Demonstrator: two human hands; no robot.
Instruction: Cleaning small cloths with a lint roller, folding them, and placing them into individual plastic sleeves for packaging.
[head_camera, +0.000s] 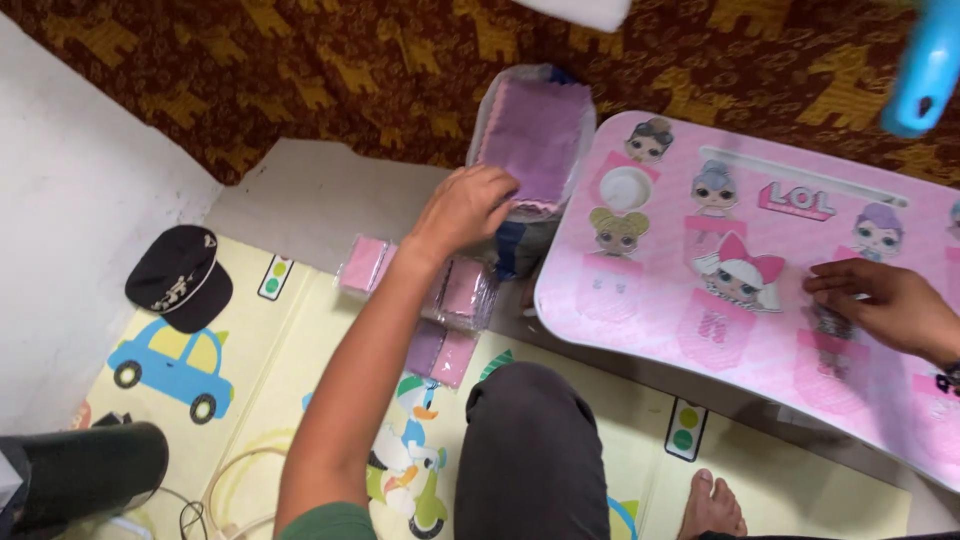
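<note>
- Patterned brown carpet (330, 60) and a yellow play mat (290, 340) cover the floor.
- Left hand (462, 208): fingers curled loosely, fingertips touching a stack of purple cloths (532, 135) in a clear bag.
- Right hand (882, 305): fingers nearly together, flat on the pink lap table (700, 250).
- Small wrapped pink packets (440, 320) lie below the left fingers.

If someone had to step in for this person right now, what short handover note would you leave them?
Left hand: reaching out, fingers resting on the clear bag of purple cloths that stands on the floor by the table's edge; whether it grips anything cannot be told.
Right hand: lying flat on the pink lap table, holding nothing.
Done so far: several small wrapped pink packets lie on the play mat beside the left forearm.
Left: the bag looks well filled with cloths.
Nearby: a black cap on the mat, out of the way.
</note>
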